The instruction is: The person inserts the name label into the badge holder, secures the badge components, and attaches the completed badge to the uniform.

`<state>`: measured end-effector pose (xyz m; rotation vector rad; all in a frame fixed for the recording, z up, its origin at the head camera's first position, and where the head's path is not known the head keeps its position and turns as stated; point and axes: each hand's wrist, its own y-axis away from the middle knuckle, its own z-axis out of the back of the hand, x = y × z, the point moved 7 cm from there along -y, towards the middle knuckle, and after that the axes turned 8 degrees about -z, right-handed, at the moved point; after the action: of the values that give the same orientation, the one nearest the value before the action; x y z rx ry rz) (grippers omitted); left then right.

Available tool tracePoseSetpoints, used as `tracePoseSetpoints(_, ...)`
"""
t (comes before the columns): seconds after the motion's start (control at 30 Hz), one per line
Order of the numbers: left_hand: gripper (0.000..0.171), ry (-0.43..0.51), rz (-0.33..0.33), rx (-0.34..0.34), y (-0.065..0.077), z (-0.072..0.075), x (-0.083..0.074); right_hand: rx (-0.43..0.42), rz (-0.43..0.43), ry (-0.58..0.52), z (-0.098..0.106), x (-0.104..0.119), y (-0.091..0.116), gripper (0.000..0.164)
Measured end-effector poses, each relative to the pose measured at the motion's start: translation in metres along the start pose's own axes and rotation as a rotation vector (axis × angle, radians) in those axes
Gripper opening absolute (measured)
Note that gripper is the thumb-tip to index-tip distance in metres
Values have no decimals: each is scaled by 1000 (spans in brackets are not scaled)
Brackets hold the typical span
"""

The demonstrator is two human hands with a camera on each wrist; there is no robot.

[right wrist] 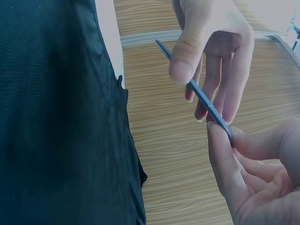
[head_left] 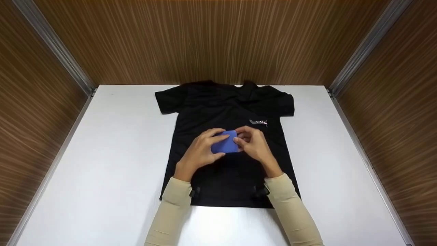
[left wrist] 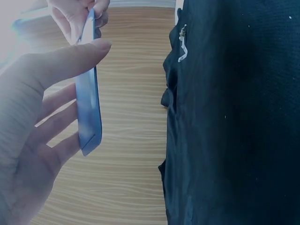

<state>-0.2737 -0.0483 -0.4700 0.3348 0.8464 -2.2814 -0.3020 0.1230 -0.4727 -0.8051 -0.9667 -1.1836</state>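
Near side first. Both forearms come in over the desk's (head_left: pixel 119 153) near edge, beige sleeves (head_left: pixel 166 213) angled inward, small black wrist units (head_left: pixel 261 192) at the cuffs.

Left hand (head_left: pixel 201 148): grasping the left part of the blue slab (head_left: pixel 225 145), thumb on the near edge, index finger laid over the top face. Left wrist view has the thumb on one side, other fingers spread along the other.

Right hand (head_left: pixel 253 142): pinching the slab's right end, thumb and index finger opposed, other fingers bent in behind.

Slab is thin, flat, round-cornered, held up in the air over the middle of the black T-shirt (head_left: pixel 228 184), apart from the fabric. Contents, if any, can't be told.

Shirt lies spread on the desk: hem short of the near edge, neck at the far edge, short sleeves out towards the left and right edges. Creases across the chest. Shiny silver strip (head_left: pixel 258 122) on the chest, just beyond the right hand.

Wood-grain panel (head_left: pixel 211 41) stands along the far edge, metal rails (head_left: pixel 54 44) at both far corners.
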Motion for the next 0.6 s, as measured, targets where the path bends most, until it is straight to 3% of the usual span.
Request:
tracePoseSetpoints(0.13,58,-3,16,-8,1,3,3,-6,-8,-58,13,-4,-4,20)
tracePoseSetpoints(0.33,58,5,37,-22,4,7,8,-150,-20,-67,51,-18,-13,17)
tracePoseSetpoints(0.4,58,12,41,-24,5,7,9,-189,-40,-18,62,-26,-17,16)
tracePoseSetpoints(0.6,58,19,56,-12,6,6,11,-243,-85,282,79,-46,-37,15)
